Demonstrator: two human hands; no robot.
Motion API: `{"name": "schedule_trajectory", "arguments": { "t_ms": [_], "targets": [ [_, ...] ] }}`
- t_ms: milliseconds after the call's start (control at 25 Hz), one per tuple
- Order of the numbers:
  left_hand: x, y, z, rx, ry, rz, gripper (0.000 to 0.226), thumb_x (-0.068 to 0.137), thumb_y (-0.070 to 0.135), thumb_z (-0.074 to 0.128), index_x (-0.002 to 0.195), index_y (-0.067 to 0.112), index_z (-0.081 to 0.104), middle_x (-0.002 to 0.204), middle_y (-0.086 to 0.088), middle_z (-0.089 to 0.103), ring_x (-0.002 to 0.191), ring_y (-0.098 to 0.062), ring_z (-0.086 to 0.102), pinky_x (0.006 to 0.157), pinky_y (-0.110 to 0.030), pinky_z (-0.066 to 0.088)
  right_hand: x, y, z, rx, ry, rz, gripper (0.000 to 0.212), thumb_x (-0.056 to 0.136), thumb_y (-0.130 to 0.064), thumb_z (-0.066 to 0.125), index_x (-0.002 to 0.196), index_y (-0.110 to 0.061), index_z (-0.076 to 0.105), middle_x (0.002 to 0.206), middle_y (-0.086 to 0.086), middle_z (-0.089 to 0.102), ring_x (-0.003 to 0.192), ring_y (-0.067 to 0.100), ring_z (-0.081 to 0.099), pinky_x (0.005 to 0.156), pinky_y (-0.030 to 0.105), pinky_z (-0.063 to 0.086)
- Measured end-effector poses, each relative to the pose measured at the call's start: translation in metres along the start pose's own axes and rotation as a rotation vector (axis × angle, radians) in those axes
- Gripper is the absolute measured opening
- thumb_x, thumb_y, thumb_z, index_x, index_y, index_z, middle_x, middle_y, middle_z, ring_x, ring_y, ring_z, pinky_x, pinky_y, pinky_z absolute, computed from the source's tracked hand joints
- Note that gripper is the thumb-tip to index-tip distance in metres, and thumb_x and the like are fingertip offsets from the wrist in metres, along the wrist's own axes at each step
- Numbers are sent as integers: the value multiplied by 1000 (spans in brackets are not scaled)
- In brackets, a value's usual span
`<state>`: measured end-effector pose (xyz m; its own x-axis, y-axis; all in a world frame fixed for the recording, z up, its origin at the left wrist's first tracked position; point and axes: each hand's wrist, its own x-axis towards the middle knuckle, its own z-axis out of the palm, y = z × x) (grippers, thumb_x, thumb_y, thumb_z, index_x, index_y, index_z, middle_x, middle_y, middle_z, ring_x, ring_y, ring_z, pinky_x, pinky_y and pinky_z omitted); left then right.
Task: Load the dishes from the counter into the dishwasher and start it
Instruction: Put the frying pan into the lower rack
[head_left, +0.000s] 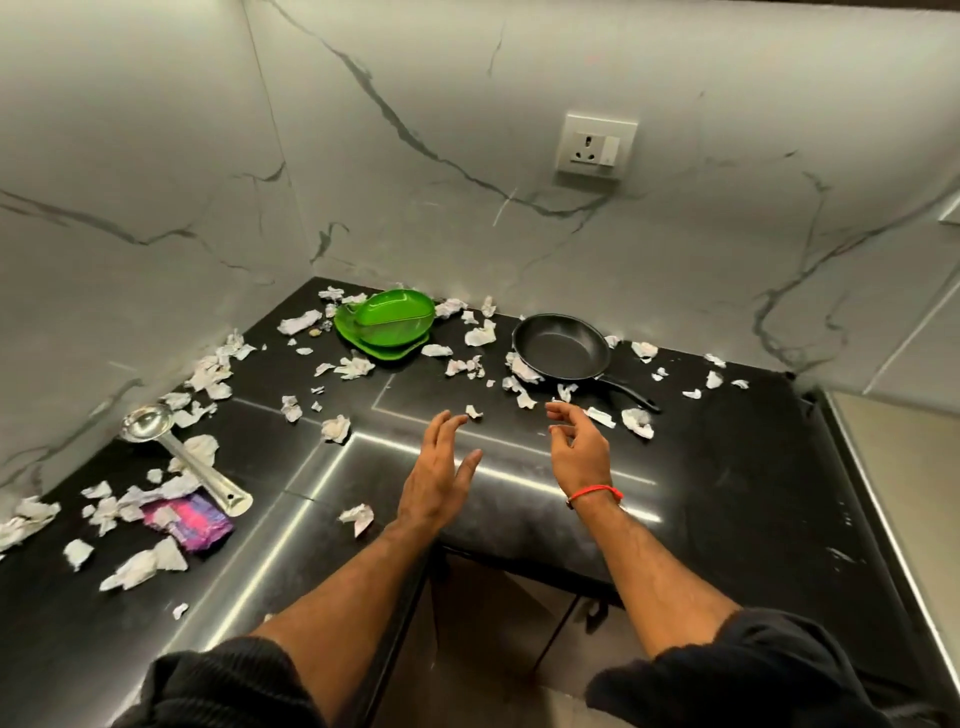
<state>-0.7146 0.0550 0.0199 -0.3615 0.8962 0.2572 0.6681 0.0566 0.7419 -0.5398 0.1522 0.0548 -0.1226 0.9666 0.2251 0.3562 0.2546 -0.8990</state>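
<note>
Two green plates (387, 323) lie stacked in the far corner of the black counter (727, 467), the upper one tilted. To their right a black frying pan (563, 347) sits with its handle pointing right and toward me. A steel ladle (182, 452) lies at the left. My left hand (439, 470) hovers over the middle of the counter with straight fingers, holding nothing. My right hand (579, 449) hovers beside it, fingers loosely curled and empty, a short way in front of the pan.
Several crumpled paper scraps (335, 428) litter the counter. A pink and purple wrapper (189, 519) lies near the ladle's handle. Marble walls close the back and left. A wall socket (595, 145) sits above the pan. The counter's inner corner edge is below my forearms.
</note>
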Motion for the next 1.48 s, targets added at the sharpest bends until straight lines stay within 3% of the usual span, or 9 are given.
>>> {"name": "schedule_trajectory", "arguments": {
  "t_ms": [120, 320, 600, 760, 880, 1160, 1240, 1360, 1480],
  "targets": [
    [28, 19, 31, -2, -94, 17, 57, 96, 26, 66, 148, 19, 41, 159, -5, 30, 146, -16, 31, 117, -32, 32, 27, 21, -25, -83, 45, 21, 39, 86, 5, 49, 113, -16, 68, 106, 2, 69, 89, 13, 62, 79, 7, 42],
    [88, 53, 87, -28, -128, -19, 62, 93, 21, 70, 147, 13, 42, 156, -12, 33, 146, -24, 33, 118, -28, 27, 93, 60, -68, -187, 43, 41, 46, 82, 8, 50, 120, -12, 65, 119, 7, 66, 111, 22, 60, 104, 33, 43],
    [151, 71, 142, -37, -29, -197, 62, 92, 16, 70, 146, 10, 41, 151, -13, 39, 141, -26, 38, 119, -39, 32, 182, 124, -88, -643, -238, 132, 66, 90, -14, 52, 152, -14, 30, 158, 11, 26, 148, 31, 17, 119, 43, 22],
    [161, 69, 149, -9, -14, -252, 61, 92, 17, 69, 146, 14, 41, 150, -13, 38, 138, -29, 41, 116, -46, 37, 207, 137, -75, -629, -385, 200, 67, 94, -28, 55, 152, -14, 25, 152, 14, 36, 139, 35, 34, 112, 45, 32],
    [168, 66, 143, 17, 19, -293, 59, 93, 16, 68, 146, 12, 42, 149, -14, 40, 137, -31, 42, 116, -47, 36, 212, 142, -61, -634, -456, 279, 55, 94, -35, 57, 143, -19, 40, 140, 13, 50, 129, 36, 47, 104, 47, 38],
    [171, 71, 134, -34, 52, -257, 49, 98, 23, 61, 143, 11, 44, 144, -12, 43, 126, -19, 46, 114, -41, 39, 176, 120, -76, -473, -217, 395, 40, 89, -51, 56, 124, -32, 58, 121, 1, 66, 116, 27, 59, 89, 35, 47],
    [175, 80, 133, -115, 34, -315, 56, 100, 34, 57, 149, 13, 38, 150, -14, 39, 132, -22, 45, 114, -41, 38, 160, 113, -89, -445, -160, 395, 44, 85, -65, 54, 117, -36, 60, 115, -5, 68, 113, 24, 61, 82, 33, 45],
    [173, 97, 123, -326, -12, -435, 80, 90, 75, 44, 154, 33, 22, 158, -11, 34, 137, -32, 45, 110, -51, 43, 135, 101, -105, -443, -109, 365, 50, 77, -79, 52, 107, -40, 63, 105, -11, 70, 105, 19, 64, 73, 30, 42],
    [168, 100, 108, -656, -113, -547, 88, 77, 91, 30, 151, 45, 23, 146, -4, 45, 119, -36, 59, 81, -57, 59, 108, 89, -118, -512, -45, 272, 52, 74, -83, 50, 99, -40, 62, 93, -14, 71, 94, 17, 66, 70, 29, 46]
  ]
}}
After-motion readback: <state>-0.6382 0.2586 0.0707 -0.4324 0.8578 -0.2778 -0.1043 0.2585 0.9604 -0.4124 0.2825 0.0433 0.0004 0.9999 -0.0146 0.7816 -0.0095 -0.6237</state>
